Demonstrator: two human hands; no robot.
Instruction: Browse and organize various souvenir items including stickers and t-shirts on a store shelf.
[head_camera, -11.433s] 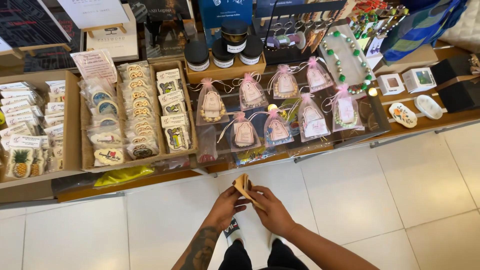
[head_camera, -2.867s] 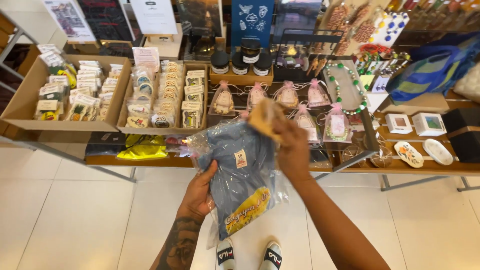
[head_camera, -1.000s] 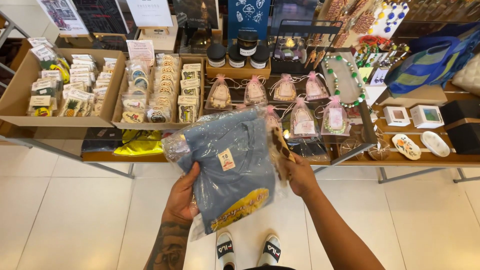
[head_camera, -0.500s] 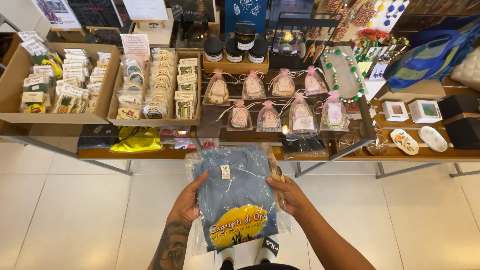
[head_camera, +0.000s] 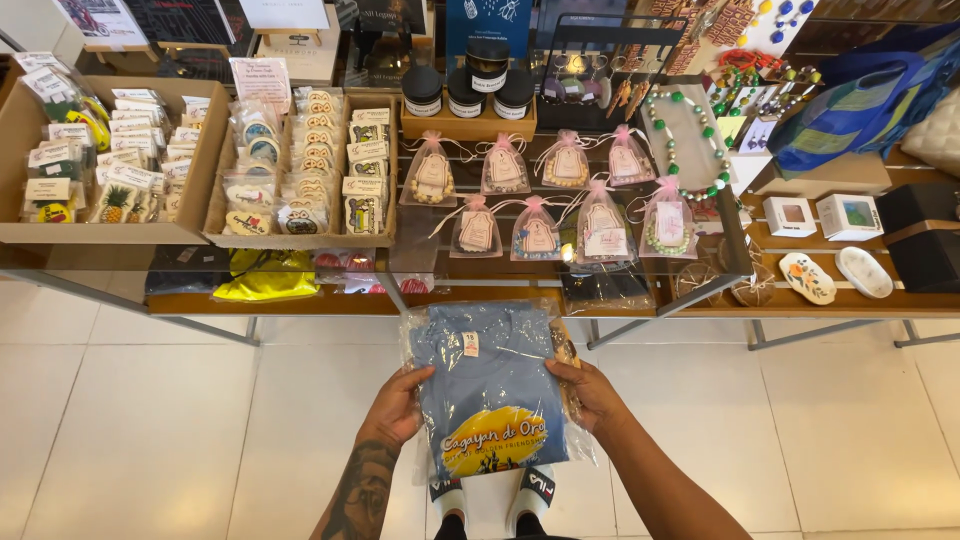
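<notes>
While both hands grip it, a bagged shirt (head_camera: 492, 395) hangs below the table (head_camera: 500, 298).
Left hand (head_camera: 397, 408) and right hand (head_camera: 592, 392) pinch its side edges, fingers curled together.

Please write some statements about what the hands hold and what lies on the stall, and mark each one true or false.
1. Both hands hold one bagged shirt. True: left hand and right hand grip its sides.
2. The shirt is red. False: it is blue with a yellow print.
3. The shirt lies on the table. False: it is held above the floor.
4. Pink pouches stand on the table. True.
5. The black jars sit on the floor. False: they sit in a wooden tray.
</notes>
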